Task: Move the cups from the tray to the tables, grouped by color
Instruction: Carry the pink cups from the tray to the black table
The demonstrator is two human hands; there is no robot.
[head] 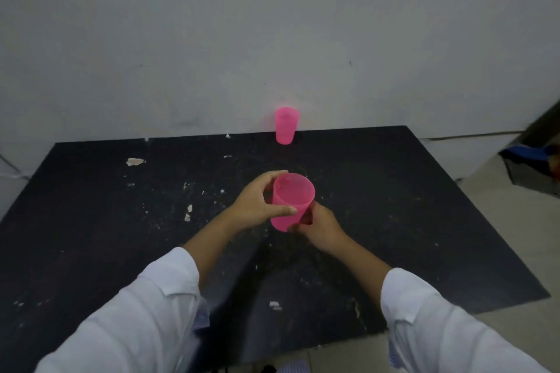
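We hold a translucent pink cup [292, 201] in both hands above the middle of the black desk [121, 236], tilted with its open mouth toward us. Our left hand [256, 201] curls round its upper wall by the rim, and our right hand [321, 227] grips its base. A second pink cup [286, 126] stands upright at the desk's far edge, by the grey wall [212, 39]. White flecks scar the desktop. A dark box [533, 172] holding something blue sits on the floor, far right.
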